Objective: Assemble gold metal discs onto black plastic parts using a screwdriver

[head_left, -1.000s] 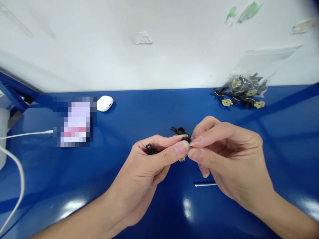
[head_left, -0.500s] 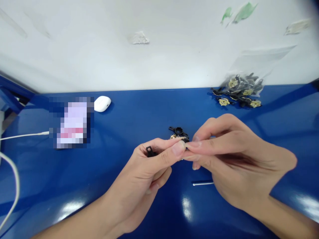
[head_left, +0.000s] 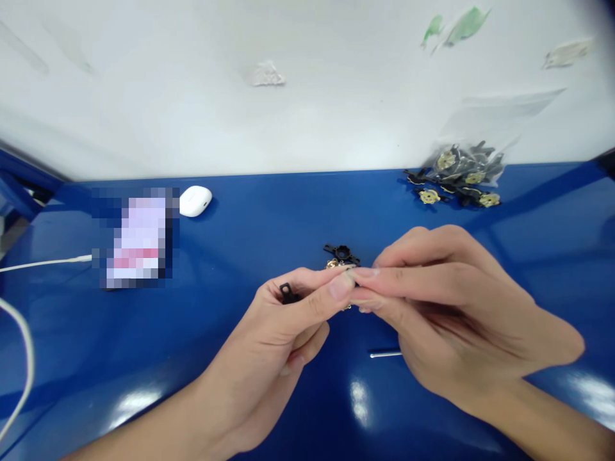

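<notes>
1. Left hand (head_left: 293,314) pinched a black part (head_left: 287,293) between thumb and index finger; a tab with a hole in it stuck out near the base of the index finger, the other end lay up at the thumb tip.
2. Right hand (head_left: 451,314) had its thumb and index finger at that far end, tips right up against the left thumb. Couldn't tell whether they pinched anything there.
3. Change over the last second: right fingertips had moved in closer to the left thumb and the back of the right hand had swung outward. Left grip looked about the same. View had drifted a little too.
4. Read: effort had probably shifted to the fingertip end of the part, left hand serving as the clamp. Nothing showed that end as finished.
5. Hidden: middle of the part, under the left thumb. Only a dark sliver showed at the fingertips; contact detail too small to make out.
6. Just beyond the fingers, a black ring piece (head_left: 342,253) lay on the blue table (head_left: 269,218), gold-coloured bits (head_left: 332,263) beside it, partly covered by the hands. Couldn't tell if they were joined.
7. Thin metal rod (head_left: 384,355): right end behind the right hand, more covered than a second earlier.
8. Phone-like slab (head_left: 139,237) at left was pixelated; unreadable.
</notes>
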`<action>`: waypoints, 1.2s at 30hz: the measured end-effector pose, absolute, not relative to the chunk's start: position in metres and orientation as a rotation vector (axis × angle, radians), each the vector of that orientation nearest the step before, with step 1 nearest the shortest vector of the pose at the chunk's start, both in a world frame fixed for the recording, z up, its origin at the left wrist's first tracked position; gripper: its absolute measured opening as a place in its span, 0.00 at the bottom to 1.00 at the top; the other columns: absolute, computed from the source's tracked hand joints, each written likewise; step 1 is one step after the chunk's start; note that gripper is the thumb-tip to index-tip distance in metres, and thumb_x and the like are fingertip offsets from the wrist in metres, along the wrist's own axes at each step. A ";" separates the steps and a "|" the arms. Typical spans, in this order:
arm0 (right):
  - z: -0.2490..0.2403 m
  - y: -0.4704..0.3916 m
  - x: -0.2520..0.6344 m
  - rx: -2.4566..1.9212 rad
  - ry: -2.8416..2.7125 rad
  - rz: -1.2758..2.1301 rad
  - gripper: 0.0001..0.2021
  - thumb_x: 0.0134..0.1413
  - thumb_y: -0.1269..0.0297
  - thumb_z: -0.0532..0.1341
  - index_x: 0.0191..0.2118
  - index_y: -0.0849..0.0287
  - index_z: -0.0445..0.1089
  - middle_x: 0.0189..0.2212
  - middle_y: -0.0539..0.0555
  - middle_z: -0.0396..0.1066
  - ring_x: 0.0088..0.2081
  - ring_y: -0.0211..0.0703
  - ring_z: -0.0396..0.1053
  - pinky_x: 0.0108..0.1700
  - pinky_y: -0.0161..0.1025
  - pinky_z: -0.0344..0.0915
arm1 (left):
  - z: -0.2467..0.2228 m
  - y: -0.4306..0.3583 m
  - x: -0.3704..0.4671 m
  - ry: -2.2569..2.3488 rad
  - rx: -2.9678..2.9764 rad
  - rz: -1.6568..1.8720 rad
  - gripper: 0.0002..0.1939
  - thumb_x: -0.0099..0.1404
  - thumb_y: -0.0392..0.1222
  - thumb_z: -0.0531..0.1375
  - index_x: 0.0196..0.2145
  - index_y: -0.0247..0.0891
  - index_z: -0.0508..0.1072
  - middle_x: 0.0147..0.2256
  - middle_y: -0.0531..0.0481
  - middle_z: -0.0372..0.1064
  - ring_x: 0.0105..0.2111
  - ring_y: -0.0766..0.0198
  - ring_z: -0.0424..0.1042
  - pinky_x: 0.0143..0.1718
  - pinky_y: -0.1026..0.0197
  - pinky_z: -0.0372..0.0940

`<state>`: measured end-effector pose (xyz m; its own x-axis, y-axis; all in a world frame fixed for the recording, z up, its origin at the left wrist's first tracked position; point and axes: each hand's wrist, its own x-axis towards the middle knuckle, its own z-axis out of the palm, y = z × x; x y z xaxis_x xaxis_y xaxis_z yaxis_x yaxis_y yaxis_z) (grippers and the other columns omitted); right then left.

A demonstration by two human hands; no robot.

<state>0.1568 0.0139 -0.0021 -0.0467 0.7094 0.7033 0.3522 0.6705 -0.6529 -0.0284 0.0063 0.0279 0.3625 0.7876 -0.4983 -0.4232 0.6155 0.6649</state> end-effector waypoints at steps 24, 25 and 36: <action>0.005 0.011 0.148 -0.868 -1.185 1.092 0.14 0.55 0.75 0.81 0.42 0.46 0.91 0.36 0.47 0.81 0.29 0.34 0.76 0.24 0.36 0.76 | 0.022 0.008 -0.029 0.996 0.537 0.927 0.22 0.60 0.46 0.85 0.20 0.40 0.79 0.19 0.64 0.44 0.21 0.74 0.43 0.26 0.70 0.52; 0.005 0.010 0.148 -0.876 -1.194 1.063 0.14 0.55 0.75 0.81 0.42 0.46 0.91 0.36 0.47 0.81 0.29 0.35 0.76 0.24 0.36 0.77 | 0.023 0.008 -0.029 0.990 0.532 0.927 0.22 0.60 0.46 0.85 0.21 0.40 0.80 0.19 0.65 0.45 0.21 0.74 0.42 0.26 0.70 0.53; 0.005 0.009 0.143 -0.875 -1.168 1.042 0.12 0.59 0.76 0.78 0.40 0.49 0.89 0.35 0.47 0.80 0.27 0.36 0.76 0.23 0.37 0.78 | 0.026 0.007 -0.031 0.914 0.481 0.902 0.15 0.63 0.39 0.82 0.25 0.40 0.83 0.19 0.64 0.45 0.20 0.73 0.40 0.20 0.70 0.45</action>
<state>0.1426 0.0087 0.0046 0.0701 0.9547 0.2893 -0.1783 0.2974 -0.9380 -0.0306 0.0070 0.0257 0.2970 0.8324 -0.4679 -0.4574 0.5542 0.6955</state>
